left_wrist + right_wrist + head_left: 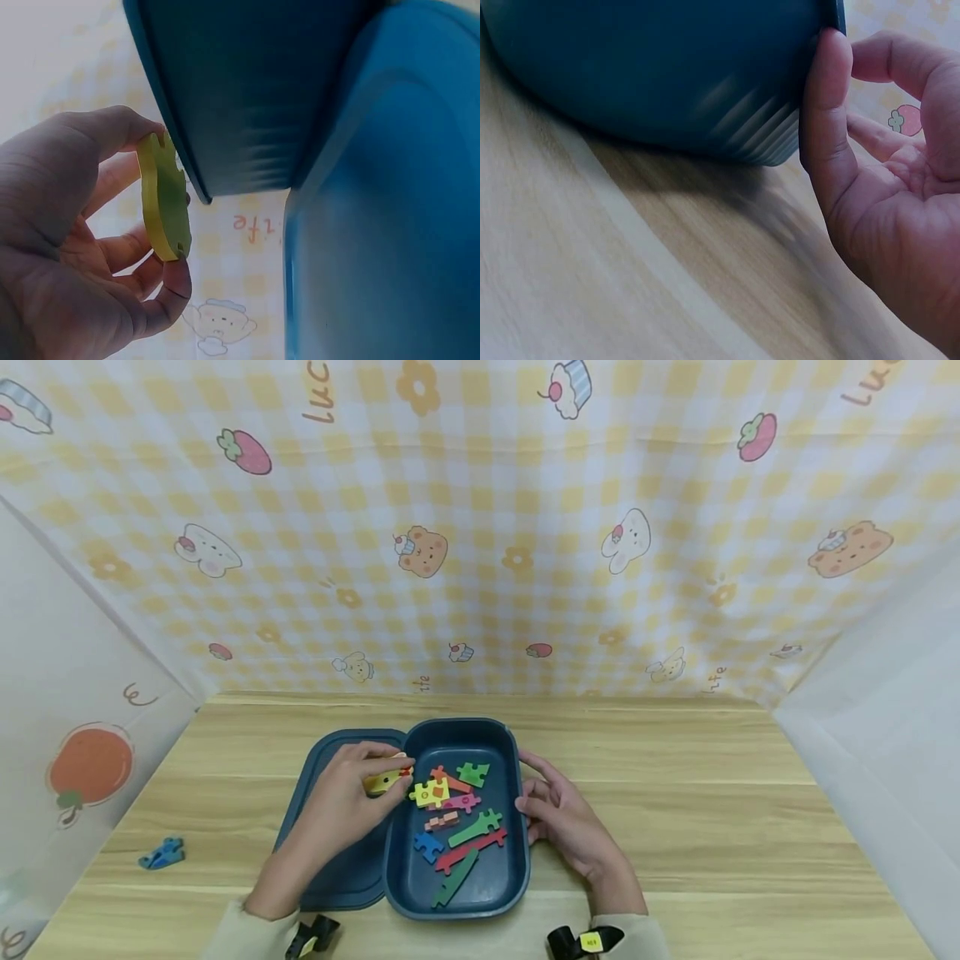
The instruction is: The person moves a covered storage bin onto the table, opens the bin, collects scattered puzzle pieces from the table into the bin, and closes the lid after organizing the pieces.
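A yellow puzzle piece (382, 781) with a red detail is pinched between the thumb and fingers of my left hand (348, 797). The left wrist view shows this piece (163, 199) edge-on, its rim gripped at both ends. Just right of it stands a dark blue box (497, 897) with several colourful puzzle pieces inside, among them a green piece (453, 878), a red piece (471, 850) and a blue piece (428, 847). My right hand (566, 822) holds the box's right side, thumb and index finger at the rim.
Under my left forearm lies the box's dark blue lid (341, 885), against the box's left side. A blue piece (161, 853) sits apart at the left of the wooden table (712, 827). A checked cloth (495, 602) hangs behind the table, with pale side walls.
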A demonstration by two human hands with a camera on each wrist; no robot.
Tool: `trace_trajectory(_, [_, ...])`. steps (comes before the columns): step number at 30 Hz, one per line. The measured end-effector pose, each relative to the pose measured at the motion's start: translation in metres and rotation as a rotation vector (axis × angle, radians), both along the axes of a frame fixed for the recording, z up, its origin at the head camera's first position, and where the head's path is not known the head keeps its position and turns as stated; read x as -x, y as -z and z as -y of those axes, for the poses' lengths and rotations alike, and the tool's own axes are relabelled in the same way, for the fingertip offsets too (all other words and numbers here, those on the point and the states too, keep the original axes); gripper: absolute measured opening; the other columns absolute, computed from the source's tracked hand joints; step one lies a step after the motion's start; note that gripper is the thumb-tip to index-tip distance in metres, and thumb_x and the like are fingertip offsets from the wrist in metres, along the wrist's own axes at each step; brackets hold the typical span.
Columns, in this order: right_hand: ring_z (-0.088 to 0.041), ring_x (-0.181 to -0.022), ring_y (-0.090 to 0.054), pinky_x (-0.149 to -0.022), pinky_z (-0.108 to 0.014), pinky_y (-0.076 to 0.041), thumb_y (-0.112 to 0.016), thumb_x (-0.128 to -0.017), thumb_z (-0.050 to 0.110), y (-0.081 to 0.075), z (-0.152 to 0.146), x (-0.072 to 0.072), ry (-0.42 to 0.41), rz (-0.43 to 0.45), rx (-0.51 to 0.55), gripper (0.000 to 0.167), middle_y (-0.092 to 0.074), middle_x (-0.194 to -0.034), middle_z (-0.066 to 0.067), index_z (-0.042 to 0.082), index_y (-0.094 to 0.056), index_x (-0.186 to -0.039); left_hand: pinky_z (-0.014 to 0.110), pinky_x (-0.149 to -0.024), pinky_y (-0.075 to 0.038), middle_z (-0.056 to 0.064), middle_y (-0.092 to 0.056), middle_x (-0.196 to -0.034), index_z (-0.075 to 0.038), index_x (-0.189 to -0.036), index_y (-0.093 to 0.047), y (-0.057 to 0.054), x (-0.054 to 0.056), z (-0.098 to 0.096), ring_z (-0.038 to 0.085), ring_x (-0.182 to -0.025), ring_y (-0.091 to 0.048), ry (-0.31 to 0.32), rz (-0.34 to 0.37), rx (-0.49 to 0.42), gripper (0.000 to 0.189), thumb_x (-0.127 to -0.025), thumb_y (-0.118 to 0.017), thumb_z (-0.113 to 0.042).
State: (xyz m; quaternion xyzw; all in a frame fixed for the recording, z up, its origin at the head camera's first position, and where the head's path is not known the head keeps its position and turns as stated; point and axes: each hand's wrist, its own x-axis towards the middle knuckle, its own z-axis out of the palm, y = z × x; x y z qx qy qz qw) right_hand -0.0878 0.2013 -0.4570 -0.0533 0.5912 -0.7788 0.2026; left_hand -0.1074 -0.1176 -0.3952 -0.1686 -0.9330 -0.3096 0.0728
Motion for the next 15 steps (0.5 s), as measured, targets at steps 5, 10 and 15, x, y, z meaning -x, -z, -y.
trace_trajectory(5, [-0.01, -0.074, -0.067, -0.063, -0.024, -0.061, -0.064, -0.104, 0.01, -0.001, 0.001, 0.0, 0.004, 0.006, -0.001, 0.074, -0.065, -0.106, -0.001, 0.021, -0.028, -0.167, 0.063, -0.1, -0.054, 0.007, -0.074, -0.124, -0.015, -0.117, -0.083, 0.001, 0.001, -0.008, 0.036, -0.125, -0.06, 0.013, -0.001, -0.006, 0.025, -0.093, -0.082, -0.021])
trace_trajectory(10, [-0.01, -0.074, -0.067, -0.063, -0.024, -0.06, -0.065, -0.104, 0.011, -0.003, 0.002, 0.001, 0.008, 0.004, -0.003, 0.074, -0.065, -0.107, -0.001, 0.022, -0.029, -0.167, 0.06, -0.099, -0.054, 0.006, -0.074, -0.124, -0.016, -0.117, -0.083, -0.001, 0.004, -0.017, 0.034, -0.125, -0.059, 0.03, -0.009, -0.008, 0.026, -0.092, -0.083, -0.023])
trace_trajectory(15, [-0.01, -0.074, -0.066, -0.062, -0.023, -0.06, -0.065, -0.103, 0.01, -0.002, 0.001, 0.0, 0.006, 0.004, 0.006, 0.074, -0.064, -0.106, -0.001, 0.021, -0.029, -0.167, 0.059, -0.098, -0.054, 0.004, -0.073, -0.124, -0.017, -0.117, -0.083, -0.001, 0.005, -0.026, 0.032, -0.125, -0.059, 0.056, -0.007, -0.014, 0.026, -0.092, -0.084, -0.021])
